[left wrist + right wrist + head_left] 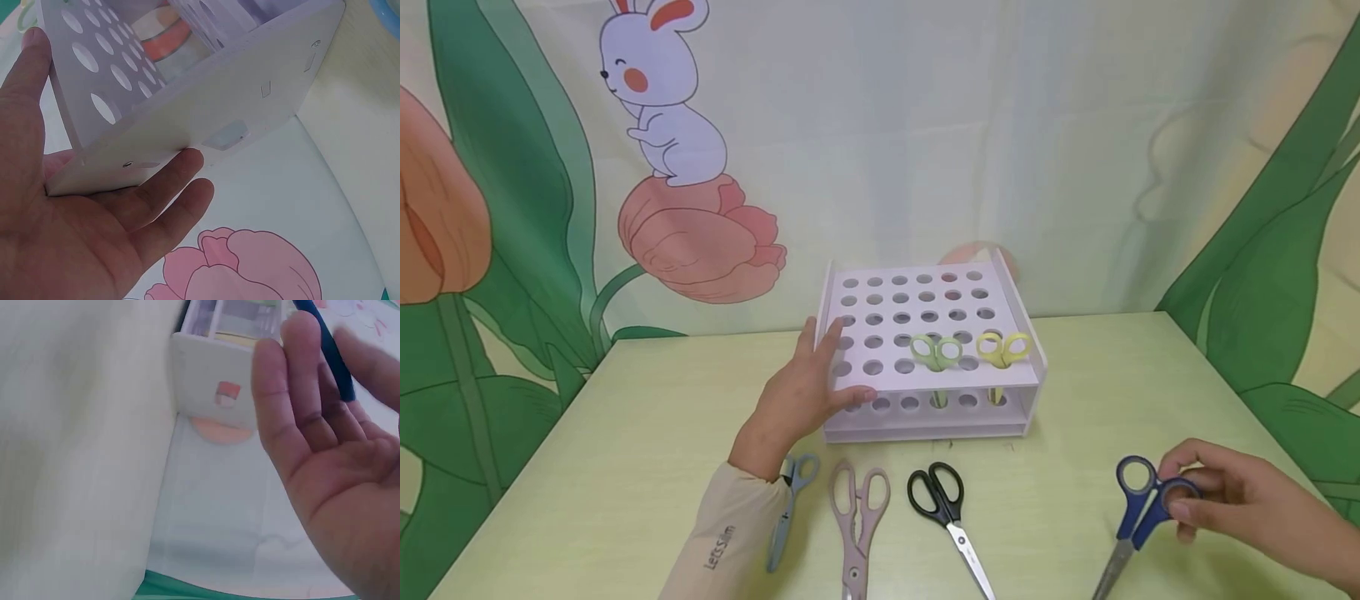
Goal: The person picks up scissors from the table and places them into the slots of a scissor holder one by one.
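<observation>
My left hand (801, 383) rests on the left side of a white rack (880, 379) with rows of round holes. Its thumb lies along the front edge, and in the left wrist view the fairly straight fingers (172, 187) lie against the outer side panel. My right hand (1236, 500) pinches one handle loop of blue-handled scissors (1138, 512) at the right, blades pointing down toward the front. In the right wrist view only a strip of blue handle (337, 362) shows between thumb and fingers. Green scissors (937, 354) and yellow scissors (1002, 350) stand in front-row holes.
In front of the rack lie light-blue scissors (784, 517), partly behind the left sleeve (730, 533), pink scissors (856, 533) and black-handled scissors (951, 508). A curtain (887, 150) printed with a rabbit and flowers hangs behind the pale table (610, 467).
</observation>
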Demonstrator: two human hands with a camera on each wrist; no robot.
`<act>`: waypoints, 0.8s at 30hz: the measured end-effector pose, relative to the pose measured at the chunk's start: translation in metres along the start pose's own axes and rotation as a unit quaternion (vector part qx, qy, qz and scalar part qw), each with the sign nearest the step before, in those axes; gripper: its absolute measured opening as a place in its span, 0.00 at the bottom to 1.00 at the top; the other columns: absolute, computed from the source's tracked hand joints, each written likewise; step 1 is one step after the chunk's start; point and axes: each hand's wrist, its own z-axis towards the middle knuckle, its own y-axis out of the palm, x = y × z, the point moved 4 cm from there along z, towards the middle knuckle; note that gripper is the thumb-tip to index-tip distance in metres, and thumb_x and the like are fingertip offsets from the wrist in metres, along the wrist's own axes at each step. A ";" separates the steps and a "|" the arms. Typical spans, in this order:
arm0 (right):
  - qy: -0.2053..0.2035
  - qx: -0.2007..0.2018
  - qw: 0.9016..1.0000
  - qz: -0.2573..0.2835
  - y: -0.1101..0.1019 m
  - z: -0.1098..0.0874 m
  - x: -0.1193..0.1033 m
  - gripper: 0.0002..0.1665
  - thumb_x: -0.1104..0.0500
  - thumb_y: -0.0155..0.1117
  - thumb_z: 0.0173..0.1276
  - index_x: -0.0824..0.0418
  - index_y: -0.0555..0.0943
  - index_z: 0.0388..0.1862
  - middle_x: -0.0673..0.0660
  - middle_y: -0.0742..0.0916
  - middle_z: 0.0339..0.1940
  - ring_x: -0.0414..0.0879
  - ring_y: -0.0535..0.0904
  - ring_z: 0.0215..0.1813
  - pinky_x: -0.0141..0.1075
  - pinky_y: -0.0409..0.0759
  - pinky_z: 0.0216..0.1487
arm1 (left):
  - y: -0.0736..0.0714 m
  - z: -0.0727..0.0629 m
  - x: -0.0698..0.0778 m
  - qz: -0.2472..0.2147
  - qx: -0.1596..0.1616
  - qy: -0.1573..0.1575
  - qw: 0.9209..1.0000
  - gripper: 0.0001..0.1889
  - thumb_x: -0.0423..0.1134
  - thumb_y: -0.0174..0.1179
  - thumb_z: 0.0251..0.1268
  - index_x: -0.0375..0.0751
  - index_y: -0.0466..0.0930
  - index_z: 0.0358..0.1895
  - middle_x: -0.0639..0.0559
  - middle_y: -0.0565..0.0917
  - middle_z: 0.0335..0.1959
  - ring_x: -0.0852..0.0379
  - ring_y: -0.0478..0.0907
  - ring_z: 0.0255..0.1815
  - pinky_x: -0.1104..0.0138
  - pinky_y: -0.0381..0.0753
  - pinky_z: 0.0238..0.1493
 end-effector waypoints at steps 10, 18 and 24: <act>-0.061 0.088 0.991 -0.086 -0.002 0.014 -0.019 0.17 0.79 0.47 0.75 0.67 0.77 0.54 0.61 0.88 0.40 0.52 0.86 0.34 0.40 0.85 0.39 | -0.001 0.000 0.000 -0.001 -0.004 -0.006 1.000 0.57 0.64 0.70 0.58 0.46 0.47 0.83 0.31 0.41 0.81 0.35 0.80 0.53 0.44 0.79 0.50; -0.058 0.100 0.987 -0.110 0.003 0.025 -0.035 0.15 0.78 0.49 0.75 0.69 0.79 0.52 0.61 0.88 0.42 0.53 0.87 0.37 0.39 0.85 0.42 | 0.000 -0.001 0.001 0.000 -0.005 -0.005 1.000 0.57 0.64 0.70 0.57 0.46 0.47 0.83 0.31 0.42 0.81 0.36 0.81 0.52 0.45 0.79 0.49; -0.057 0.118 0.980 -0.146 0.006 0.033 -0.049 0.13 0.77 0.52 0.75 0.68 0.81 0.49 0.60 0.89 0.39 0.51 0.88 0.38 0.35 0.84 0.44 | 0.000 0.000 0.001 0.004 -0.003 -0.005 1.000 0.59 0.65 0.70 0.57 0.42 0.46 0.83 0.31 0.42 0.81 0.36 0.81 0.53 0.45 0.79 0.49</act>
